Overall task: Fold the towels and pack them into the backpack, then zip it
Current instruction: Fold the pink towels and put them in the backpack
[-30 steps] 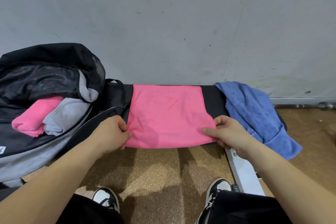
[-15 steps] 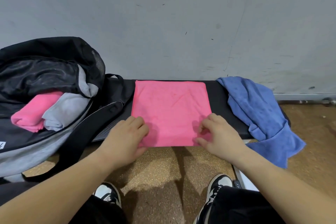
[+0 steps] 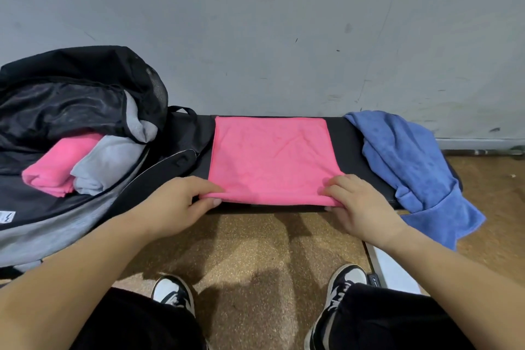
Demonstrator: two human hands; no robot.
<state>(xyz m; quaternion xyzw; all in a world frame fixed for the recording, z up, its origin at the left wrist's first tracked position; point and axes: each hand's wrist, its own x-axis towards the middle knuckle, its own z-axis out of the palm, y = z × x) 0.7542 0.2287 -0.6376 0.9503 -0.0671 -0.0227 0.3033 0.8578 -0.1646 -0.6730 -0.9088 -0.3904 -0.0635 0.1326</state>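
Grip: left hand [image 3: 176,204], right hand [image 3: 360,207] pinch pink towel [image 3: 272,159] near corners

The left hand [image 3: 176,204] and the right hand [image 3: 358,207] are pinching the near corners of a pink towel [image 3: 272,159], which is lying flat on a black bench [image 3: 349,156]. A blue towel [image 3: 412,162] is hanging crumpled over the bench's right end. On the left, an open backpack [image 3: 71,99] is holding a pink bundle [image 3: 54,170] and a grey bundle [image 3: 110,165], probably folded towels.

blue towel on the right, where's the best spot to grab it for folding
The blue towel lies crumpled on the bench, but one corner droops free over the front edge. Pinch that flap, probably coming from the near side.
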